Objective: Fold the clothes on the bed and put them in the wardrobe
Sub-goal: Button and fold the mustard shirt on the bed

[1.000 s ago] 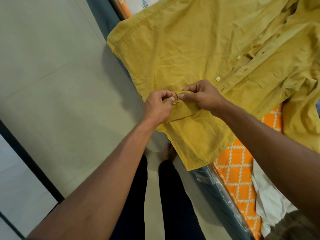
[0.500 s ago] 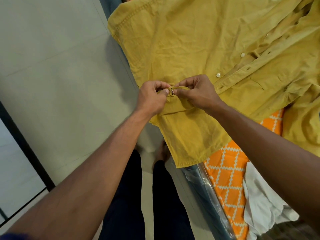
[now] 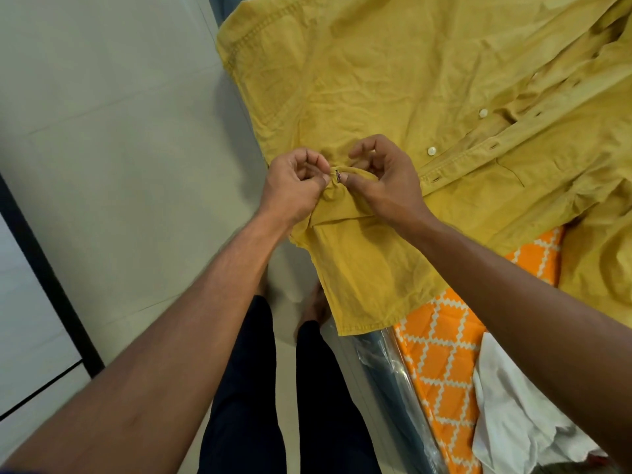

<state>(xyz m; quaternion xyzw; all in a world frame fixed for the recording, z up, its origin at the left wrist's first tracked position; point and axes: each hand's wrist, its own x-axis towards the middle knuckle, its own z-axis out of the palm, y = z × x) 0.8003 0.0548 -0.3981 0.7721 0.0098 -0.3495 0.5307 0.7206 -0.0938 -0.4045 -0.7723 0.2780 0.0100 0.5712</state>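
A mustard-yellow button-up shirt (image 3: 393,80) lies spread over the bed, its front open and white buttons showing at the right. Its lower hem hangs over the bed's edge. My left hand (image 3: 294,186) pinches a raised fold of the shirt's front edge. My right hand (image 3: 383,179) pinches the same fold from the other side, thumb and forefinger on the cloth, other fingers lifted. Between the two hands a small dark buttonhole or tag shows on the fold.
The bed carries an orange sheet with a white lattice pattern (image 3: 441,364) and a plastic-wrapped mattress edge (image 3: 386,367). A white garment (image 3: 519,415) lies at the lower right. Pale floor tiles (image 3: 119,148) fill the left, with a dark frame (image 3: 44,271). My legs stand below.
The view has shifted slightly. Both hands stay on the same fold of the shirt; my right hand's outer fingers have lifted and spread off the cloth.
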